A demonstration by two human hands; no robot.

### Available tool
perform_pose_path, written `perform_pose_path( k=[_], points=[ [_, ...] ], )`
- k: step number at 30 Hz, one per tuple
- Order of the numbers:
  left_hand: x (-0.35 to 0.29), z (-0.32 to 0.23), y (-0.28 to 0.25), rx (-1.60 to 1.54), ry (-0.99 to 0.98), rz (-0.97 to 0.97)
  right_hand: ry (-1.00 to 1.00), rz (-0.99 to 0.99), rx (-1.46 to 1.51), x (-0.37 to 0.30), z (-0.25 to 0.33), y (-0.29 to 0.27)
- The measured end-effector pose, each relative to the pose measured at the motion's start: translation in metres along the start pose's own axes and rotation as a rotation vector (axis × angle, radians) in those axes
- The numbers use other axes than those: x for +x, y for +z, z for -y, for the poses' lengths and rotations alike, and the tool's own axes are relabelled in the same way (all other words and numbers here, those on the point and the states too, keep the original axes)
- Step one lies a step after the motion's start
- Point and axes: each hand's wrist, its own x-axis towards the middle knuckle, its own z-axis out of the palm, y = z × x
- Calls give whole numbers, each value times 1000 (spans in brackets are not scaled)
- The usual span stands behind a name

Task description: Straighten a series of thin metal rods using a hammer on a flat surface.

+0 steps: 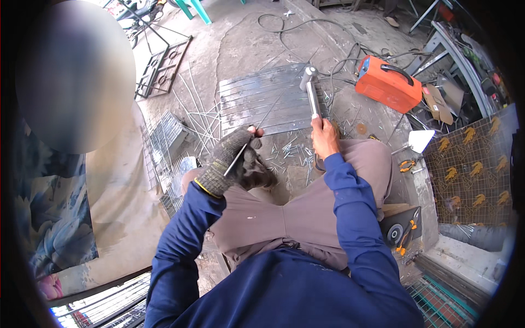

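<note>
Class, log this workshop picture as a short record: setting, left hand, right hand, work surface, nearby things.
Setting: concrete floor, seated person in blue sleeves
Left hand: dark knitted glove, grip closed on thin straight metal rod
Right hand: bare, grip closed on silver metal hammer, head raised
Work surface: grey ribbed metal sheet on floor
Nearby: orange box-shaped welding machine; scattered short metal offcuts; wire mesh panels

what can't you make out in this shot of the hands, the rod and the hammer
Head view:
- Left hand: a dark glove hides the fingers, so the grip on the thin rod is unclear.
- The rod's far tip is lost against the metal sheet.
- Right hand: its palm side on the hammer faces away.
- Small scraps on the floor: too small to identify.
</note>
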Motion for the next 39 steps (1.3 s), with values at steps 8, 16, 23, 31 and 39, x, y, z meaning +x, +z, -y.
perform_pose_path(
  k=[8, 16, 23, 31, 39],
  points=[
    [19, 42, 124, -341, 108, 121, 205, 172, 785, 13, -4, 17],
    [7, 32, 119, -272, 154, 8, 590, 114, 1101, -25, 39, -15],
    [-7, 24, 140, -345, 139, 129, 583, -89, 941, -16, -8, -22],
    [-7, 26, 126, -383, 139, 86, 229, -220, 676, -47, 25, -32],
    [-8, 27, 131, -257, 113, 26, -281, -279, 171, -84, 22, -25]
  ],
)
